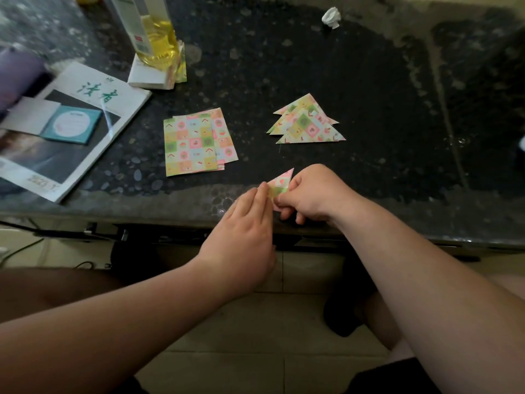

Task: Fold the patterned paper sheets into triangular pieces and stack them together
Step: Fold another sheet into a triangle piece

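Step in hand: mid-fold on one sheet, at the near edge of the surface point(369, 81). My read is that the triangle is formed and the crease is being tightened. It is not stacked yet.

Right grip point(311, 194): fingers curled, pinching the folded piece point(281, 183) from its right side, so it is closed on the paper.
Left grip point(245, 223): fingers mostly straight, tips laid on the piece's left edge. It presses or steadies rather than wrapping round. The thumb is hidden, so I can't tell if it's under the paper.

The piece sits between the two grips. Only its pointed top and a patch of pattern show; fingers cover the rest. I can't tell if it rests on the surface or is just off it.

Relative to the grips:
- Stack of finished triangles point(308, 123): ahead of the right grip, well apart, fanned rather than squared.
- Pile of unfolded sheets point(199, 140): ahead-left of the left grip, near.
- Magazine point(93, 92) and oil bottle point(159, 38): far to the left and ahead.

Progress: several triangles are done and several sheets are left.

Next move, as I judge it:
- Finish the crease and lift the left fingertips off.
- The right grip carries the piece forward onto the triangle stack, point facing the same way.
- The left grip then takes the top sheet from the pile.

The paper is thin, so a light pinch is enough. Lay the piece down rather than dropping it, or the fanned stack may shift.
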`<state>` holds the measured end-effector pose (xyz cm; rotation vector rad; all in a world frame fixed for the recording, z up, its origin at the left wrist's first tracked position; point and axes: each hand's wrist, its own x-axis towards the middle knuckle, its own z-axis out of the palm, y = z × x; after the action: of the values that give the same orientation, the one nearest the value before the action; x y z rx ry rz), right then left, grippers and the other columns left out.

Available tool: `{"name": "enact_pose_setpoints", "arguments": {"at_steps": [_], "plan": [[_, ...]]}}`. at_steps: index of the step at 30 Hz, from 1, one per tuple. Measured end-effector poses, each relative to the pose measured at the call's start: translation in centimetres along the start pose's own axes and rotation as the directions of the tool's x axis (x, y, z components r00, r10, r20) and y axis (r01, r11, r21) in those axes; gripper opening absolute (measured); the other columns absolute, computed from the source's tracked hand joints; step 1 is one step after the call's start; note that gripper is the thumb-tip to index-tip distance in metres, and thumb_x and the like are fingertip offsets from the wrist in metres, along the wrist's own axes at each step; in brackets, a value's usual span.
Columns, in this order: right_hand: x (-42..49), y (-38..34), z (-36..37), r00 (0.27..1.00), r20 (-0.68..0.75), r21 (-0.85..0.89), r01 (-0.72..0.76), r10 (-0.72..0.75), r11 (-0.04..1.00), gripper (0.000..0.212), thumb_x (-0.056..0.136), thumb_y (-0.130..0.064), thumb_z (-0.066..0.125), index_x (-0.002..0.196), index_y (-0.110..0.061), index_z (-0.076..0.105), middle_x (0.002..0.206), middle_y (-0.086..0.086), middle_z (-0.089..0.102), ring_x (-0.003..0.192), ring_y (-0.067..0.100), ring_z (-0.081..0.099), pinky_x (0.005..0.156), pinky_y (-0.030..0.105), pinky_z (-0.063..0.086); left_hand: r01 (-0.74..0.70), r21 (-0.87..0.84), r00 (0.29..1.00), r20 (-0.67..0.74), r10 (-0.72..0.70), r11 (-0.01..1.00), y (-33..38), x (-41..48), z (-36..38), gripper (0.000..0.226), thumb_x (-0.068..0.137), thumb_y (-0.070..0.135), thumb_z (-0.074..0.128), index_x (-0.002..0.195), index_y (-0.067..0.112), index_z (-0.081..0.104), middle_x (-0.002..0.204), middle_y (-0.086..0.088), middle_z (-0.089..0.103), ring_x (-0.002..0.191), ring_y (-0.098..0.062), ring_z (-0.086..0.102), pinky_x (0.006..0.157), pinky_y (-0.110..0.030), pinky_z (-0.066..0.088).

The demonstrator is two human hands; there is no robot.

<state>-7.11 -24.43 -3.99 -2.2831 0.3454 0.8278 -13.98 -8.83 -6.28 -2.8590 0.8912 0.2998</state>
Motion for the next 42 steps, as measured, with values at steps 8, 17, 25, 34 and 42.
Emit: {"name": "enact_pose_setpoints", "arguments": {"at_steps": [8,17,25,34,42], "plan": [[-0.4,-0.2,-0.2,1.0,0.009,0.061,-0.02,0.02,0.998,0.021,0.096,-0.02,0.07,0.078,-0.01,0.075,0.064,0.0,0.075,0.045,0.009,0.065,0.035,0.012,0.036,0.012,0.002,0.998,0.054,-0.012,1.0,0.3,0.3,0.9,0.091,0.101,0.054,0.031,0.157,-0.008,-0.004,0.165,-0.032,-0.007,0.155,-0.044,-0.011,0.127,-0.052,0.004],[-0.6,-0.5,-0.3,0.998,0.03,0.086,-0.057,0.055,0.995,0.022,0.096,-0.021,0.069,0.079,-0.01,0.076,0.07,0.002,0.077,0.06,0.014,0.074,0.046,0.021,0.047,0.069,-0.202,0.997,0.027,-0.065,0.977,0.6,0.8,-0.3,0.093,0.092,0.067,0.052,0.156,0.009,0.017,0.17,-0.016,-0.013,0.157,-0.031,-0.006,0.126,-0.042,0.001],[-0.8,-0.6,-0.3,0.999,0.004,0.06,-0.037,0.036,0.997,0.025,0.094,-0.023,0.071,0.07,-0.014,0.069,0.063,0.002,0.075,0.061,0.016,0.076,0.05,0.025,0.048,0.064,-0.129,0.998,0.034,-0.06,0.99,1.5,1.3,-0.2,0.104,0.089,0.076,0.048,0.158,0.008,0.009,0.168,-0.021,-0.014,0.156,-0.037,-0.005,0.126,-0.047,0.003],[-0.9,-0.2,-0.8,0.998,0.025,0.065,-0.055,0.054,0.996,0.016,0.094,-0.019,0.072,0.08,-0.011,0.073,0.066,0.002,0.076,0.057,0.013,0.073,0.05,0.023,0.046,0.06,-0.159,0.998,0.025,-0.057,0.985,1.2,0.9,0.7,0.115,0.077,0.084,0.055,0.157,0.017,0.007,0.168,-0.019,-0.018,0.156,-0.037,-0.006,0.124,-0.049,0.007],[-2.2,0.3,-0.6,0.963,-0.242,-0.339,0.035,-0.123,0.94,0.008,0.086,-0.032,0.073,0.085,-0.026,0.068,0.079,-0.005,0.073,0.072,0.015,0.068,0.073,0.039,0.061,0.05,-0.201,0.999,0.021,-0.046,0.978,0.9,1.2,0.1,0.104,0.074,0.087,0.054,0.151,0.025,0.022,0.17,-0.012,-0.01,0.155,-0.037,0.0,0.12,-0.05,0.014]]}}
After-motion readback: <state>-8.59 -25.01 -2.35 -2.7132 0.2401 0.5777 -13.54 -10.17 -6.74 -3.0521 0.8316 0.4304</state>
